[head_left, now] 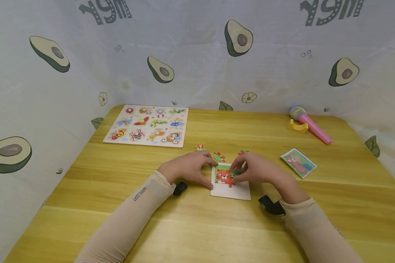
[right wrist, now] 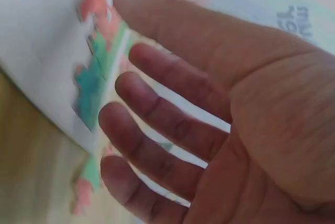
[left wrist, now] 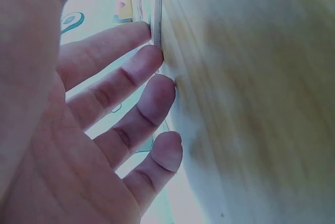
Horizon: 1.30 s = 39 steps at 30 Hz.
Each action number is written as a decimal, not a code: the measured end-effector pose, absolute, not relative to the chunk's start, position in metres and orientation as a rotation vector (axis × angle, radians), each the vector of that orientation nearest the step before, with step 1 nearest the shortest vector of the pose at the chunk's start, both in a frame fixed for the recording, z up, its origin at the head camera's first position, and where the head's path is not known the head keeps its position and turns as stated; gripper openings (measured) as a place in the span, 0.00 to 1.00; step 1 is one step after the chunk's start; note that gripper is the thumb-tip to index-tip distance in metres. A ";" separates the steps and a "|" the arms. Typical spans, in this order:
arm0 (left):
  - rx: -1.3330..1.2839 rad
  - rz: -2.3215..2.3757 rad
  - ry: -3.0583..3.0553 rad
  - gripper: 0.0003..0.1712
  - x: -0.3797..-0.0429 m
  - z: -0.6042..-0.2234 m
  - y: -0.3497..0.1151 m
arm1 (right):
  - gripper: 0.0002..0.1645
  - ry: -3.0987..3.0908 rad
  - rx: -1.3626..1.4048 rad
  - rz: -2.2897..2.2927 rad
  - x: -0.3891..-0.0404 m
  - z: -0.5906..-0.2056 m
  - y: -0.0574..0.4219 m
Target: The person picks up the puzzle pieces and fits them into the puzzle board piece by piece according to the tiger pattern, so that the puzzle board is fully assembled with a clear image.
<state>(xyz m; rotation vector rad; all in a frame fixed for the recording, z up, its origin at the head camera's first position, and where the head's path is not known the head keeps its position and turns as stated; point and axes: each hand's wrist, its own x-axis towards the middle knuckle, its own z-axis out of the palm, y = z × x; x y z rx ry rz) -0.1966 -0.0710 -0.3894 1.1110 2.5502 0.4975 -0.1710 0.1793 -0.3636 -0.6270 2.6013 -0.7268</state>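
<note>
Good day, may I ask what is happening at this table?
A person is working at a small tiger jigsaw. The left grip rests at the left edge of its white board, while the right grip touches the jigsaw's right part. Pieces lie on the board's far part; its near part is bare. Loose pieces lie just beyond it, and a picture card lies to the right.

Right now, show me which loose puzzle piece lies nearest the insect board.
The leftmost loose piece, just beyond the left hand; the middle piece and the rightmost piece both lie farther from the insect board.
</note>
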 end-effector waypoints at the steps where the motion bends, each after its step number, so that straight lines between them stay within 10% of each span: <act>1: 1.110 0.498 2.551 0.46 -0.196 -0.389 -0.071 | 0.20 2.603 -0.609 -0.729 -0.171 -0.361 0.182; 20: 1.105 0.478 2.561 0.46 -0.194 -0.387 -0.071 | 0.31 2.674 -0.457 -0.633 -0.187 -0.354 0.235; 39: 1.083 0.489 2.559 0.45 -0.194 -0.387 -0.070 | 0.21 2.799 -0.449 -0.658 -0.196 -0.375 0.226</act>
